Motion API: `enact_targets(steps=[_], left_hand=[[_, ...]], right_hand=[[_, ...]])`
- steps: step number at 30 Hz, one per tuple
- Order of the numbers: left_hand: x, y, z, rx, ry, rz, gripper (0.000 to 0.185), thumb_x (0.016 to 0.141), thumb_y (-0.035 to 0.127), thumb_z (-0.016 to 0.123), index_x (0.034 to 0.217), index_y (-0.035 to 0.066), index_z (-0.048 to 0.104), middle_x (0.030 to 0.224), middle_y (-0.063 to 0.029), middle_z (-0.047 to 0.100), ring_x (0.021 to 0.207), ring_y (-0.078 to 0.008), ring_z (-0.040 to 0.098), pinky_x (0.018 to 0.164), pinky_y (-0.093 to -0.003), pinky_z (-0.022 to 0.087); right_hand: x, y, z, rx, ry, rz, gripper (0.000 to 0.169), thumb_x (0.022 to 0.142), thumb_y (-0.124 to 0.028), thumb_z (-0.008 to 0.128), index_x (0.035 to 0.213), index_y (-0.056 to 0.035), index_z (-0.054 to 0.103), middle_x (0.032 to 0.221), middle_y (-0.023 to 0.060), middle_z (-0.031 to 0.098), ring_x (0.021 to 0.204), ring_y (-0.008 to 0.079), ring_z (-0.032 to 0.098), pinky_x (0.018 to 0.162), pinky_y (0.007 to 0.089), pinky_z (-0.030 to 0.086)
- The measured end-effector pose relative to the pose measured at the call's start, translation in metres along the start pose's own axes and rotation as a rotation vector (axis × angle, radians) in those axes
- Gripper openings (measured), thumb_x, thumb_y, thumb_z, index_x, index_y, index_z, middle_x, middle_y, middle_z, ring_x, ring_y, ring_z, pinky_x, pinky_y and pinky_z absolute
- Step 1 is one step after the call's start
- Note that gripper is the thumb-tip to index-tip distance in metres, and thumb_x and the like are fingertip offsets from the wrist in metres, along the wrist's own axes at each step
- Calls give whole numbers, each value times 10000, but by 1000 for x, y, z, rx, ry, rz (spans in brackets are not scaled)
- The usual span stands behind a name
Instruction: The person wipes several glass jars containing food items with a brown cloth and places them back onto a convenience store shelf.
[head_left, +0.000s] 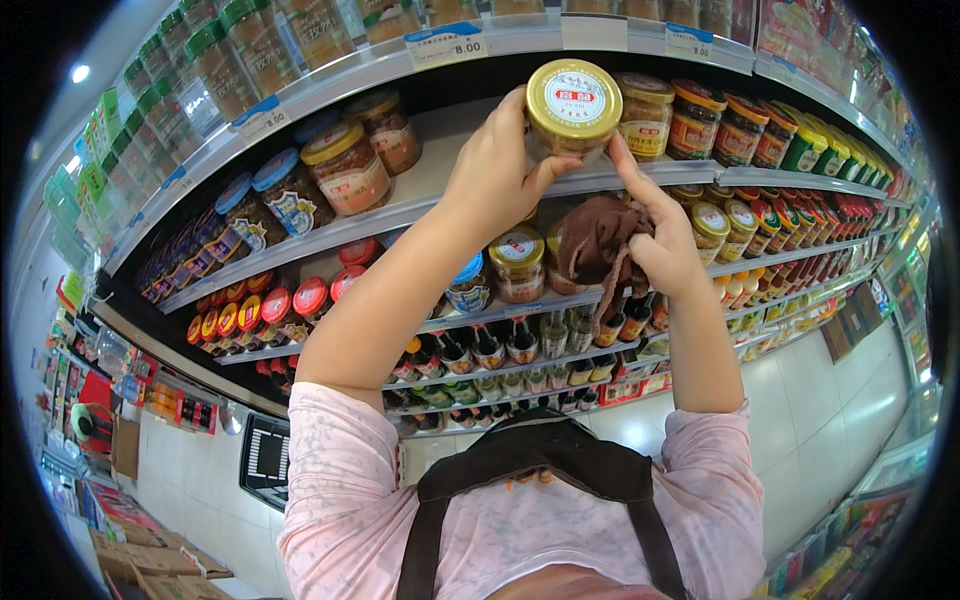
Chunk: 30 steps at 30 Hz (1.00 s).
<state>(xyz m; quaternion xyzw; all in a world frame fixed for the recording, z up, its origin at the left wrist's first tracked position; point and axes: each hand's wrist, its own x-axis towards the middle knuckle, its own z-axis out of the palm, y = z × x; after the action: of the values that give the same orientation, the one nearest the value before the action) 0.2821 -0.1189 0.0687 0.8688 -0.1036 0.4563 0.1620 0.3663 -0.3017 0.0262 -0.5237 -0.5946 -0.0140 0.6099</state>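
Note:
A glass jar with a gold lid (574, 101) is held up in front of the upper shelf. My left hand (501, 169) grips its left side, the thumb beneath it. The fingertips of my right hand (654, 217) touch the jar's lower right side, while a crumpled brown cloth (602, 236) hangs from that same hand. To the right, a similar gold-lidded jar (645, 116) stands on the shelf board. More jars of reddish contents (346, 172) stand to the left, across a gap in the row.
The shelf edge (450, 199) curves below the hands. Spice bottles with green lids (251, 49) line the shelf above. Lower shelves hold jars and dark sauce bottles (487, 345). A black plastic basket (266, 457) is at the lower left, and cartons (142, 555) lie beyond it. A person (90, 427) is farther off.

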Motion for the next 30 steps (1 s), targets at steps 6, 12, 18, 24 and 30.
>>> enact_targets(steps=[6, 12, 18, 24, 30], left_hand=[[-23, 11, -8, -11, 93, 130, 767, 713, 270, 749, 1266, -28, 309, 1149, -222, 498, 1052, -385, 508, 870, -406, 433], [-58, 27, -20, -125, 64, 94, 813, 713, 264, 762, 1272, -48, 261, 1202, -218, 413, 1084, -349, 483, 910, -401, 401], [-94, 33, -22, -260, 45, 23, 800, 707, 281, 764, 1247, -43, 270, 1197, -205, 409, 1092, -343, 441, 936, -407, 352], [-127, 30, -22, -207, -90, -81, 875, 702, 364, 753, 1287, -45, 247, 1228, -219, 390, 1109, -363, 417, 953, -420, 330], [-151, 35, -19, -489, -110, -288, 838, 762, 357, 710, 1299, -44, 207, 1197, -214, 465, 1113, -296, 498, 942, -379, 387]], right_hand=[[-14, -10, 8, -175, -7, -100, 850, 511, -110, 442, 1357, -56, 381, 1446, 209, 247, 1347, 298, 246, 1054, 337, 206], [-30, -16, 19, -151, -98, -164, 860, 496, -128, 438, 1352, -55, 391, 1451, 223, 213, 1326, 326, 275, 1038, 318, 235], [-53, -4, 31, 33, -191, -73, 899, 447, -168, 444, 1328, 5, 402, 1424, 241, 259, 1288, 334, 350, 1040, 321, 236], [-72, 1, 40, 152, -234, 34, 854, 465, -160, 444, 1293, 49, 427, 1371, 271, 335, 1297, 315, 343, 1033, 323, 244], [-90, 6, 48, 294, -299, 178, 799, 477, -56, 459, 1264, 76, 448, 1114, 254, 560, 1071, 262, 563, 1024, 336, 286]])
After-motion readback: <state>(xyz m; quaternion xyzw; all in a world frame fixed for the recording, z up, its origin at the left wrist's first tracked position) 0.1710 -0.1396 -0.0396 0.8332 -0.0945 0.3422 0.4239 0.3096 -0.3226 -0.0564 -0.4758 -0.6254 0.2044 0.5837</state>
